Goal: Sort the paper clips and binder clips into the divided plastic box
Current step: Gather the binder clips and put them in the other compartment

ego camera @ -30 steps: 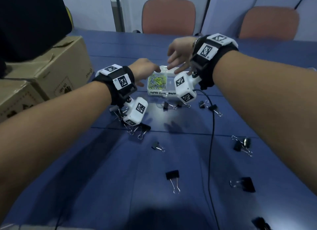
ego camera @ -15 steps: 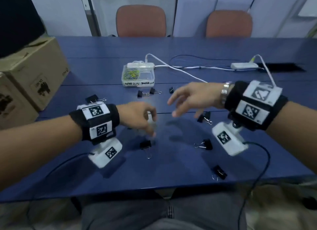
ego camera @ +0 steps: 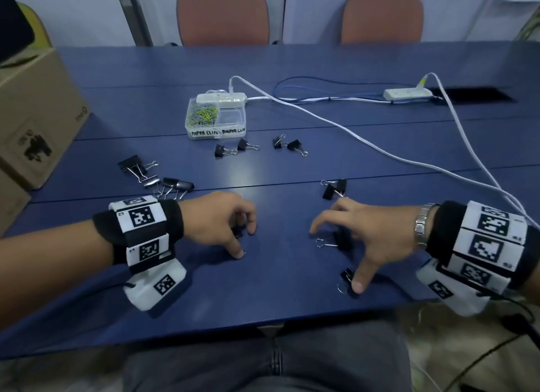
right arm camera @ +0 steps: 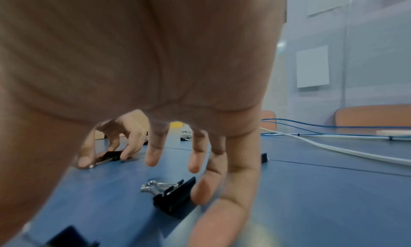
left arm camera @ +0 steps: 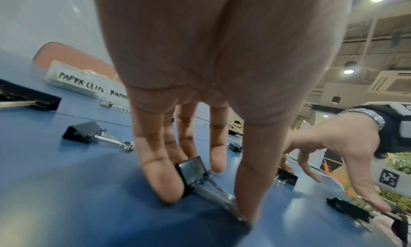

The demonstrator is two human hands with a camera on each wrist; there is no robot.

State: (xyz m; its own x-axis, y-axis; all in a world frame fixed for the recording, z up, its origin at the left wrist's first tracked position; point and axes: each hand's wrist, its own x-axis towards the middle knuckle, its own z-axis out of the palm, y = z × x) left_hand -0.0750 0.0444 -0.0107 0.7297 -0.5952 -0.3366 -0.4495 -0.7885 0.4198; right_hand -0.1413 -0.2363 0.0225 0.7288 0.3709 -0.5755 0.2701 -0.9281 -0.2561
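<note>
- Clips of black folded steel with looped silver wire handles lie scattered on the smooth blue table (ego camera: 263, 289); one small black binder clip (left arm camera: 195, 171) sits pinched between left hand (ego camera: 216, 219) thumb and fingertips.
- Right hand (ego camera: 365, 231) hovers, fingers spread, over another black binder clip (right arm camera: 175, 196), thumb touching a third (ego camera: 347, 275) near the table's front edge.
- Clear divided plastic box (ego camera: 216, 120) stands farther back, yellow-green paper clips (ego camera: 203, 115) in its left compartment, open tabletop between.

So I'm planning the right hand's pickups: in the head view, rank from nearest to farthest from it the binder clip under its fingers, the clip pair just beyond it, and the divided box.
1. Binder clip under the right hand, between its fingers.
2. Clip pair, just beyond the fingertips.
3. Divided box, far across the table, toward the left.
</note>
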